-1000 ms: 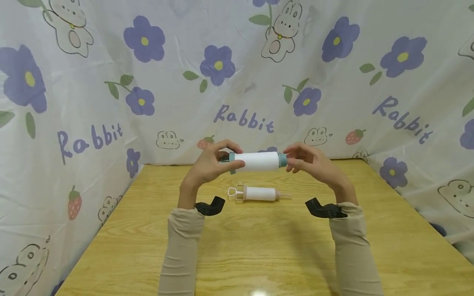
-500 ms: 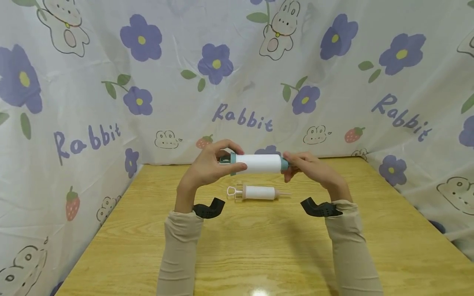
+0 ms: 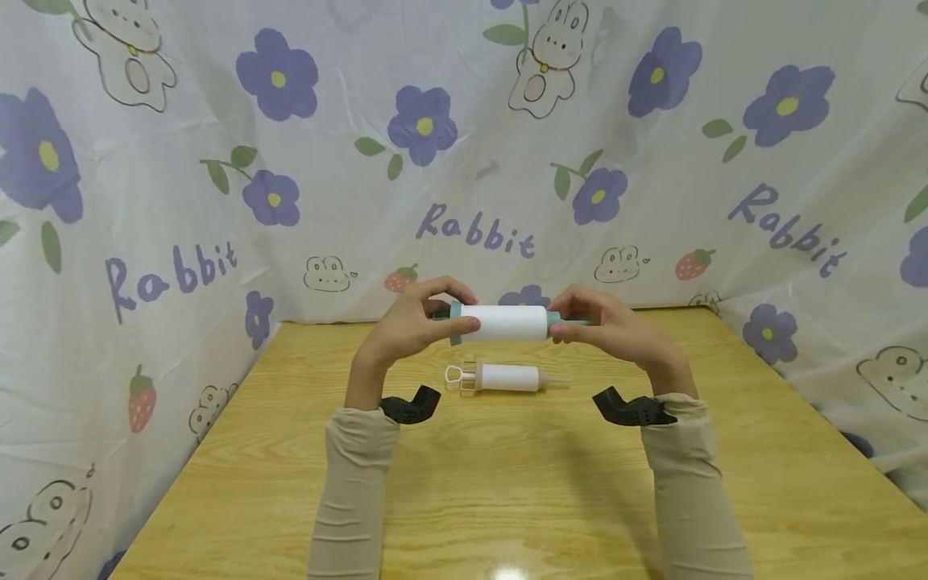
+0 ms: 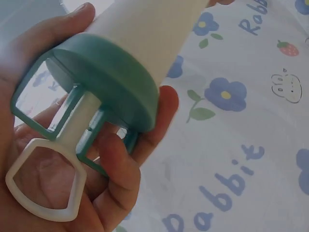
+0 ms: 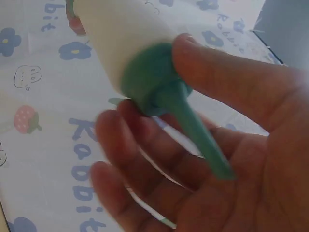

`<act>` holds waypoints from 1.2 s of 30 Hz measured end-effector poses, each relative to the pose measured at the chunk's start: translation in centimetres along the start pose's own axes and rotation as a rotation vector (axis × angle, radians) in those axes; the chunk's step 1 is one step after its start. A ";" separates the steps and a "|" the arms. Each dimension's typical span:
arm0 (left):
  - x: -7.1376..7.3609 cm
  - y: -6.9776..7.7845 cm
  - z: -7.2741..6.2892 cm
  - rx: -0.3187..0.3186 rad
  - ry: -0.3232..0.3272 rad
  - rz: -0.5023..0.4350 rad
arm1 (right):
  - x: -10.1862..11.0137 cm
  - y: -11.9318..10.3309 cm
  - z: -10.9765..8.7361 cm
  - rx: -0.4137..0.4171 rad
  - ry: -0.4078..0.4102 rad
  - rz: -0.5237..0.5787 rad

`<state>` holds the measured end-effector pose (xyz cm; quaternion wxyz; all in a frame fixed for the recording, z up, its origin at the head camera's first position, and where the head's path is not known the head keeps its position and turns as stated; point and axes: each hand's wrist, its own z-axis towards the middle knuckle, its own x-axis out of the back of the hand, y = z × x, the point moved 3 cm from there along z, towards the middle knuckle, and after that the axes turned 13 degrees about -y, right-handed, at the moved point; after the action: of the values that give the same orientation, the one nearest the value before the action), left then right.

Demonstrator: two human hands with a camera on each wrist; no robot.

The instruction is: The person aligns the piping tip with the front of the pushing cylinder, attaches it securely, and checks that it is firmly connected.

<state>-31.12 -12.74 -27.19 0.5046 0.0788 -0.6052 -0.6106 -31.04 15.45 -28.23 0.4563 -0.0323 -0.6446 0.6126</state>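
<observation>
Both hands hold up a white-barrelled toy syringe (image 3: 506,322) with green ends, level above the table. My left hand (image 3: 406,322) grips the collar end, thumb and fingers around the green collar (image 4: 106,77). In the left wrist view, the white plunger ring (image 4: 78,191) lies over the palm. At the other end, my right hand (image 3: 616,326) pinches the green end cap (image 5: 149,77) between thumb and fingers. The thin green nozzle (image 5: 200,130) points across the right palm. A second toy syringe (image 3: 510,379), white with beige ends, lies on the table below.
The wooden table (image 3: 493,483) runs back to a white curtain (image 3: 478,177) printed with rabbits, purple flowers and strawberries. Curtain also hangs along both sides. A black wrist mount (image 3: 412,405) sits on the left wrist, another mount (image 3: 634,407) on the right.
The right hand was at the cap one second ago, rolled over it by half a second ago, then rolled back, now pinching it with the nozzle showing. The left hand keeps its hold.
</observation>
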 end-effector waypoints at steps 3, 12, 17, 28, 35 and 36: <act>-0.1 0.2 0.0 0.008 0.006 0.027 | 0.0 0.1 0.1 -0.009 -0.017 0.001; -0.5 0.1 0.2 0.046 0.042 0.051 | 0.4 0.6 0.3 -0.024 0.039 0.005; -0.4 0.2 0.2 0.034 0.053 0.048 | 0.6 0.8 0.0 -0.029 0.079 0.042; -0.4 -0.3 0.4 0.056 0.026 0.028 | 0.5 0.9 0.1 -0.017 0.005 0.058; -1.1 -1.2 1.1 0.087 -0.088 0.154 | 0.1 2.1 0.2 -0.175 -0.104 0.046; -1.2 -1.5 1.2 0.091 -0.109 0.177 | 0.1 2.4 0.3 -0.194 -0.121 0.041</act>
<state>-32.17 -11.48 -28.68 0.5187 0.0149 -0.6635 -0.5389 -32.49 15.87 -30.07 0.3987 -0.0524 -0.7264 0.5573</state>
